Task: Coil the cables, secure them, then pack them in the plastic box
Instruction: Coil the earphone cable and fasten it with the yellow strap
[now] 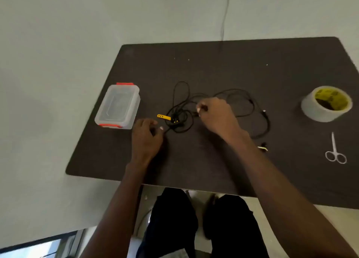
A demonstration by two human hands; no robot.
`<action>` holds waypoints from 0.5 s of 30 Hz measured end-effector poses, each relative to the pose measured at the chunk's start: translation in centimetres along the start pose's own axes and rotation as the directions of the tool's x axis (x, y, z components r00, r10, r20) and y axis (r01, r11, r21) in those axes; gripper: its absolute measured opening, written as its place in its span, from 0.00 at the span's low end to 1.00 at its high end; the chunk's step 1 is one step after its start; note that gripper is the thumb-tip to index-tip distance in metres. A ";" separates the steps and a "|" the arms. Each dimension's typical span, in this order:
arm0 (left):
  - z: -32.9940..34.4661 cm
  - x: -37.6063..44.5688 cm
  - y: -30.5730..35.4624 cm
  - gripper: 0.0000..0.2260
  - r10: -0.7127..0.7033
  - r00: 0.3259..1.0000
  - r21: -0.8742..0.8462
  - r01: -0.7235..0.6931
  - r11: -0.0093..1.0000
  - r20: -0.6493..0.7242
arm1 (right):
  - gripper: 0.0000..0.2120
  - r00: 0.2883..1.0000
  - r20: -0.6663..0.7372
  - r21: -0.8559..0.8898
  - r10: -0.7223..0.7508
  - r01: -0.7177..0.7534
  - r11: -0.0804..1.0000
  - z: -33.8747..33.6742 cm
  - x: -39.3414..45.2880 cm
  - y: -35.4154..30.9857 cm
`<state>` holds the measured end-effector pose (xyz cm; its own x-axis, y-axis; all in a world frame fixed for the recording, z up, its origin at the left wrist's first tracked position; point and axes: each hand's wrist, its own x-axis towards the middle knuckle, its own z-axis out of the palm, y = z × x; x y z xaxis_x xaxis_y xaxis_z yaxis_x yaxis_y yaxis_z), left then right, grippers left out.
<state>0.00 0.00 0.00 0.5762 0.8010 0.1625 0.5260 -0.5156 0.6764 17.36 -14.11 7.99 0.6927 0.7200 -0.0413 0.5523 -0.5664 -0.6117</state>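
A thin black cable (242, 94) lies in loose tangled loops in the middle of the dark table (213, 67). A yellow strap (163, 116) sticks out of the tangle on its left. My right hand (217, 115) pinches a cable end between thumb and fingers over the tangle. My left hand (146, 135) pinches a strand of the same cable at the tangle's lower left. The clear plastic box (118, 106) with red clips and its lid on stands to the left of the tangle.
A roll of grey tape (326, 105) stands at the right side of the table, with small scissors (335, 150) in front of it. A small black and yellow piece (263, 147) lies near my right forearm. My legs show below the table's near edge.
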 end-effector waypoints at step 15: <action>-5.2 -5.2 2.9 0.02 0.095 0.994 -0.843 -0.003 0.538 0.057 | 0.34 0.971 -0.183 0.090 -0.150 0.169 0.981 9.1 -7.5 1.1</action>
<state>-4.70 -4.12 4.84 0.6584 0.7296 0.1850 -0.2458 -0.0239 0.9690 8.55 -16.50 0.44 0.6749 0.7111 0.1969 0.6174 -0.3981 -0.6785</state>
